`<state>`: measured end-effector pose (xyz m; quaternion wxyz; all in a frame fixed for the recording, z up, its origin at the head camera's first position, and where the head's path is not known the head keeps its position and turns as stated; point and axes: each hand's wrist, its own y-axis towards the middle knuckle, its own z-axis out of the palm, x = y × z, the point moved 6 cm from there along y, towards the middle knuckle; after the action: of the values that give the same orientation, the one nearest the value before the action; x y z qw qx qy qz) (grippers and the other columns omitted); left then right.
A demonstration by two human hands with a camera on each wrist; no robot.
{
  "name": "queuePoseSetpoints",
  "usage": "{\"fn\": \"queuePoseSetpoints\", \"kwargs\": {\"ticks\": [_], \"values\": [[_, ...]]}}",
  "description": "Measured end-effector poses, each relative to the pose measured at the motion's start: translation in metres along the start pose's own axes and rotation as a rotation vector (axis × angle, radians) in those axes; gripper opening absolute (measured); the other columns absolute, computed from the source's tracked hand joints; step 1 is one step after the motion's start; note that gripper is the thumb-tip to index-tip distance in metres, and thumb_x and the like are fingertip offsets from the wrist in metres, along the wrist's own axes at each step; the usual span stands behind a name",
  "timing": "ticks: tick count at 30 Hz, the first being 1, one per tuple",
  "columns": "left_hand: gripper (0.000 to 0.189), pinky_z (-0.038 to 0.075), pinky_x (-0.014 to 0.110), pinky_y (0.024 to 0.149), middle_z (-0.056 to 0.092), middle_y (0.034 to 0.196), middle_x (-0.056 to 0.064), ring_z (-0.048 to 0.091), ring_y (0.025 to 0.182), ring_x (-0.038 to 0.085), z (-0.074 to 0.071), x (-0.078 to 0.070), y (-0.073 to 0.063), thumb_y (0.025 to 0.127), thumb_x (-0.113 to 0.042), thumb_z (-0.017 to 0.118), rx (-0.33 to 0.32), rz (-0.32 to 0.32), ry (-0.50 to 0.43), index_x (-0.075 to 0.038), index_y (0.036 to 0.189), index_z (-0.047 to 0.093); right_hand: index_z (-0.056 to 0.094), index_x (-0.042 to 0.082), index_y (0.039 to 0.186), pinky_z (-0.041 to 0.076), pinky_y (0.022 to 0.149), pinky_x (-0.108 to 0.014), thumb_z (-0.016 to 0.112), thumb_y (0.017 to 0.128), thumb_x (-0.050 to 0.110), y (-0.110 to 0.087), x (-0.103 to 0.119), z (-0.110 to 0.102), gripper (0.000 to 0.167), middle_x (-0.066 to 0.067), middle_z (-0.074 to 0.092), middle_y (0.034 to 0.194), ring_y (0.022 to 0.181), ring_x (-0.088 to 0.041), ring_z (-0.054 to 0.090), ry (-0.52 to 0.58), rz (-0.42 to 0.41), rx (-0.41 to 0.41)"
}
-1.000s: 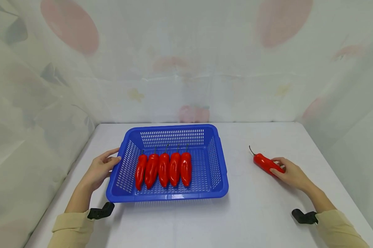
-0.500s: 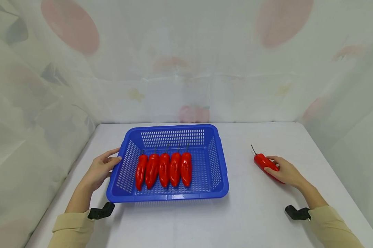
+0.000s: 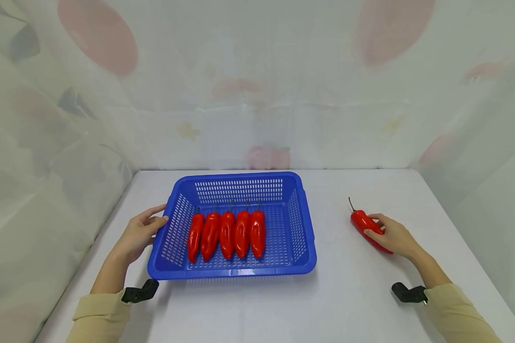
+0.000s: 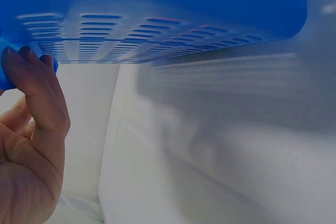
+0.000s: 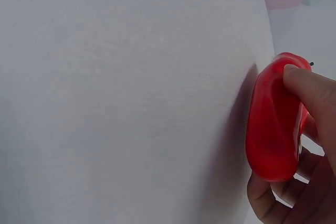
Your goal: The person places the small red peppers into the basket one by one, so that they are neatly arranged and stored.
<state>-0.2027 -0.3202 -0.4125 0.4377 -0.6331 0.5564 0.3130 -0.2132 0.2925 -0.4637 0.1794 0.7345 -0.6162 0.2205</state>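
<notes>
A blue slotted plastic basket (image 3: 279, 228) stands left of the middle in the head view, with several red chili peppers (image 3: 227, 236) side by side in it, stems toward the far wall. My left hand (image 3: 136, 234) grips its left rim, thumb on top; in the left wrist view the fingers (image 4: 44, 93) curl up under the rim. To the right, my right hand (image 3: 395, 237) holds one red chili pepper (image 3: 361, 222) between thumb and fingers, its stem pointing away. In the right wrist view the thumb presses this pepper (image 5: 273, 129) from one side, with fingers behind and below.
All of this is on a white-covered table (image 3: 334, 305). A printed white curtain (image 3: 317, 119) hangs behind and along both sides. Each wrist carries a small black camera mount, such as the left one (image 3: 141, 291).
My right hand has shifted slightly left and slid its grip closer to the stem end. The held pepper has turned, its stem pointing more directly away. Left hand and basket stay put.
</notes>
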Motion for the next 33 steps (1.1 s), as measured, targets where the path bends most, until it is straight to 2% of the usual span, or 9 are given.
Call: {"fn": "queuePoseSetpoints", "kwargs": {"ticks": [12,23,33], "values": [[0.065,0.056,0.037,0.073,0.056,0.113,0.022,0.065,0.084,0.016,0.004,-0.001,0.004,0.091,-0.043,0.053,0.008,0.005,-0.002,-0.014,0.145,0.029,0.043,-0.005,0.124,0.056,0.061,-0.036,0.066,0.084,0.023,0.009,0.016,-0.011,0.054,-0.025,0.056,0.103,0.085,-0.032,0.056,0.01,0.028,-0.011],[0.066,0.056,0.037,0.073,0.055,0.114,0.023,0.065,0.084,0.016,0.003,-0.001,0.003,0.091,-0.042,0.052,0.008,0.006,0.01,-0.013,0.145,0.028,0.042,-0.007,0.124,0.056,0.059,-0.036,0.066,0.084,0.022,0.022,0.036,-0.021,0.054,-0.026,0.056,0.105,0.085,-0.034,0.057,0.023,0.01,-0.053],[0.066,0.056,0.038,0.073,0.054,0.115,0.024,0.065,0.085,0.016,-0.001,0.001,0.0,0.091,-0.042,0.052,0.011,0.008,0.023,-0.013,0.145,0.027,0.035,-0.003,0.131,0.056,0.058,-0.034,0.064,0.085,0.021,0.033,0.057,-0.026,0.06,-0.025,0.052,0.107,0.084,-0.033,0.057,0.058,0.005,-0.032]]}}
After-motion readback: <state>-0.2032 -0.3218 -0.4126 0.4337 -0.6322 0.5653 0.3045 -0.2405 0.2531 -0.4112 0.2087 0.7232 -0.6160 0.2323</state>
